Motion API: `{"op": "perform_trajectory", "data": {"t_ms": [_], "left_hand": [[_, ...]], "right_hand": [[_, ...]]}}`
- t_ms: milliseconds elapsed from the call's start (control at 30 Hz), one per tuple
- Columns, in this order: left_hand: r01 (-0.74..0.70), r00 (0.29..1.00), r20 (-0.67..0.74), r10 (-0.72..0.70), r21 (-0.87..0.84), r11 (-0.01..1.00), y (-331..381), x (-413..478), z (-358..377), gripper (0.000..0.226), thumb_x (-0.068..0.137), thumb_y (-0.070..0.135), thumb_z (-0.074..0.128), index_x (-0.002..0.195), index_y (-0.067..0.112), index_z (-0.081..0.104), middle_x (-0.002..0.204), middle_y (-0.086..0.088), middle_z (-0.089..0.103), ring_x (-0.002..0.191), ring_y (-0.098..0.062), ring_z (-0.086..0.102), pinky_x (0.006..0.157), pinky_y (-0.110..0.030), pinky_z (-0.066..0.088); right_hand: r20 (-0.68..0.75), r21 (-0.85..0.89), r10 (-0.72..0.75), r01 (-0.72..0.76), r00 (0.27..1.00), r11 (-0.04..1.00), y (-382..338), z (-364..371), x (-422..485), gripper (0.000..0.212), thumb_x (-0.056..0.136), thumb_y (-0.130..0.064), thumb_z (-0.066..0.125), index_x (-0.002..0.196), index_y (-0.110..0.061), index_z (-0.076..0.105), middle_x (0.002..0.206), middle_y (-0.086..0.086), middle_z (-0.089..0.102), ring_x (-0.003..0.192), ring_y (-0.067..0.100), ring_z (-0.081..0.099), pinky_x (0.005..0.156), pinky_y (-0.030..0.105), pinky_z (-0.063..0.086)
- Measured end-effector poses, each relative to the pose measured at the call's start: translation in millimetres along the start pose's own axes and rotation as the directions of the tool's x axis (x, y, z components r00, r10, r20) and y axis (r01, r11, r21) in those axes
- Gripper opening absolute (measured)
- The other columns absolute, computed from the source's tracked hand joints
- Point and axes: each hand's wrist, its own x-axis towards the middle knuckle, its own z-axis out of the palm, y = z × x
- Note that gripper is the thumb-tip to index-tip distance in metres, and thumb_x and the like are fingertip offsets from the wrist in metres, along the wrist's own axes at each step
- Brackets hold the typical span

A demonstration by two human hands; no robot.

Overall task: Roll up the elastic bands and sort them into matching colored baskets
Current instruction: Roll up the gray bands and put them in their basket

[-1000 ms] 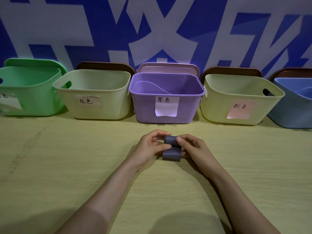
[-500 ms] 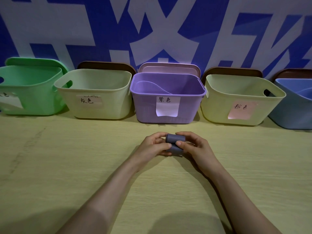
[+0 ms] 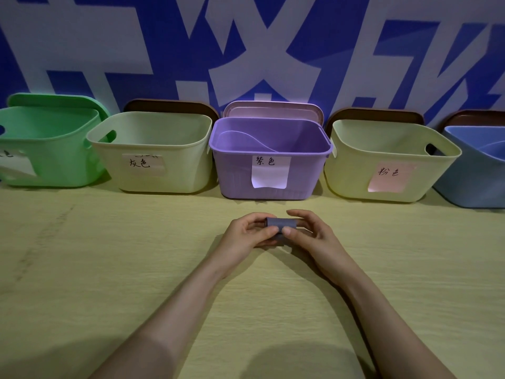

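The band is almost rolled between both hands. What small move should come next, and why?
Probably one more turn of the roll. The left hand and the right hand pinch the greyish band, and a short flap shows under the roll, so it seems not fully wound.

The table [image 3: 82, 269] has a pale wood-grain surface, matt, with fine lines running along it. The green basket [image 3: 54, 165], the left cream basket [image 3: 175, 179], the right cream basket [image 3: 347, 179] and the blue basket [image 3: 478, 187] are smooth moulded plastic with a soft sheen. The purple basket [image 3: 303, 170] is the same plastic, with fine ribs low on its front wall. The white label [image 3: 269, 175] and the pink label [image 3: 389, 177] are thin matt paper. The band [image 3: 281, 222] looks matt and perhaps rubbery; it is small and partly covered. The wall [image 3: 259, 50] is a smooth printed surface.
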Motion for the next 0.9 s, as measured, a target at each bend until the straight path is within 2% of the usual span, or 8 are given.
{"op": "perform_trajectory", "data": {"t_ms": [100,200,267,400,533,700,800,900], "left_hand": [[-0.024,1.0,-0.01,0.025,0.019,1.0,0.2,-0.3,-1.9,0.027,0.084,-0.001,0.067,0.109,0.008,0.064,0.103,-0.013,0.068,0.087,-0.023,0.07,0.079,-0.025,0.057],[-0.03,0.999,-0.023,0.03,0.033,0.999,1.4,-2.0,-2.8,0.029,0.083,0.001,0.069,0.111,0.007,0.063,0.108,-0.014,0.067,0.086,-0.025,0.07,0.078,-0.026,0.057],[-0.045,0.998,-0.037,0.048,0.071,0.996,1.6,-2.6,-1.7,0.025,0.083,0.0,0.069,0.106,0.01,0.063,0.109,-0.014,0.067,0.085,-0.021,0.07,0.076,-0.024,0.056],[-0.141,0.985,-0.059,0.163,0.27,0.952,-2.2,-2.2,-0.1,0.026,0.079,0.003,0.072,0.096,0.018,0.061,0.101,0.0,0.068,0.092,-0.012,0.067,0.079,-0.025,0.052],[-0.234,0.961,-0.028,0.275,0.446,0.864,-6.4,-4.8,-0.6,0.025,0.077,0.01,0.075,0.091,0.018,0.057,0.098,0.007,0.069,0.102,-0.004,0.062,0.085,-0.025,0.05],[-0.211,0.965,-0.039,0.26,0.48,0.852,-6.3,-4.5,-0.1,0.033,0.072,0.014,0.081,0.095,0.022,0.059,0.095,0.011,0.069,0.096,0.003,0.062,0.077,-0.013,0.044],[-0.2,0.971,-0.013,0.239,0.504,0.84,-7.9,-3.3,-0.8,0.031,0.071,0.006,0.081,0.098,0.014,0.066,0.094,0.006,0.072,0.09,0.006,0.064,0.077,-0.006,0.043],[-0.195,0.974,-0.001,0.226,0.502,0.843,-9.2,-1.2,-5.3,0.028,0.074,0.007,0.079,0.098,0.016,0.069,0.098,0.002,0.073,0.097,-0.004,0.067,0.088,-0.016,0.048]], "right_hand": [[-0.038,-0.038,0.018,-0.019,0.999,0.999,3.6,3.7,2.4,0.034,0.085,-0.028,0.065,0.112,-0.007,0.059,0.097,0.017,0.065,0.081,0.021,0.064,0.087,0.04,0.051],[-0.03,-0.055,-0.015,0.014,0.999,0.998,5.5,9.4,2.7,0.015,0.093,-0.016,0.058,0.103,-0.006,0.061,0.078,0.011,0.063,0.069,0.019,0.057,0.071,0.031,0.051],[-0.042,-0.049,-0.032,0.03,0.999,0.998,5.8,10.4,2.5,0.011,0.092,-0.014,0.059,0.102,-0.009,0.062,0.081,0.012,0.064,0.068,0.018,0.057,0.068,0.029,0.05],[-0.074,-0.328,-0.205,0.17,0.976,0.929,8.1,10.9,-1.5,0.021,0.088,-0.015,0.067,0.106,-0.023,0.062,0.096,-0.002,0.069,0.079,0.008,0.062,0.075,0.023,0.052],[-0.016,-0.501,-0.416,0.353,0.909,0.79,3.9,12.2,-6.1,0.038,0.08,-0.004,0.071,0.114,-0.019,0.063,0.103,-0.004,0.062,0.092,0.004,0.057,0.077,0.011,0.045],[-0.039,-0.335,-0.314,0.283,0.949,0.898,5.8,8.6,-3.1,0.035,0.074,0.002,0.075,0.102,-0.017,0.065,0.098,0.002,0.061,0.087,0.011,0.06,0.074,0.02,0.051],[-0.022,-0.418,-0.285,0.251,0.958,0.873,7.3,5.0,-1.1,0.03,0.072,-0.006,0.08,0.095,-0.021,0.067,0.099,0.001,0.061,0.088,0.009,0.059,0.077,0.014,0.048],[-0.035,-0.441,-0.311,0.265,0.95,0.858,6.1,1.8,-0.8,0.028,0.074,-0.008,0.079,0.099,-0.018,0.069,0.104,-0.001,0.058,0.088,0.002,0.057,0.078,0.008,0.045]]}}
